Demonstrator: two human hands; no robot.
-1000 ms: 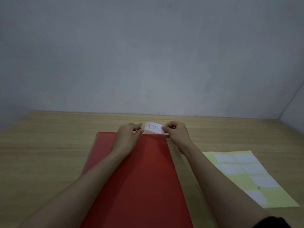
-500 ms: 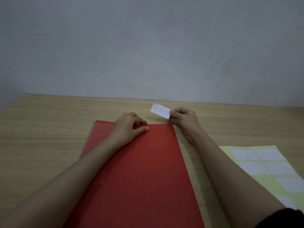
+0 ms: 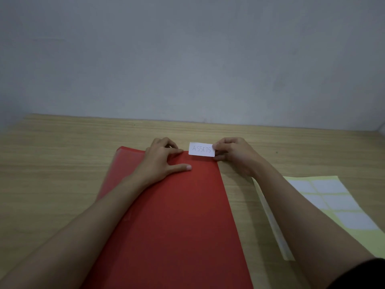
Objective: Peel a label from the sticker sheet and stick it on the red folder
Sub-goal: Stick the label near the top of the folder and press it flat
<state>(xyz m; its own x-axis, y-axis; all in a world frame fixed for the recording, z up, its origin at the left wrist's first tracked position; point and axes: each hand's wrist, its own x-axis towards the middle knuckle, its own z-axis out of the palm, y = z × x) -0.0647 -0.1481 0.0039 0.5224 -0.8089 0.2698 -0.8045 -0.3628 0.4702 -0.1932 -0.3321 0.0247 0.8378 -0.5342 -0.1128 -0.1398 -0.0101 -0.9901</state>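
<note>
Since half a second ago label (image 3: pixel 201 149) levelled and lowered to far right corner of red folder (image 3: pixel 173 215), pinched by right hand (image 3: pixel 233 155) fingertips, left hand (image 3: pixel 161 161) fingers spread flat on folder, sticker sheet (image 3: pixel 341 205) lower right on table (image 3: pixel 52 163).

We see the red folder (image 3: pixel 179 215) lying flat and closed, lengthwise away from us. White label (image 3: pixel 201 149), handwritten "ASSETS", sits level at its far right corner. Yellow sticker sheet (image 3: pixel 341 205) lies flat to the right, apart from the folder, white labels remaining.
</note>
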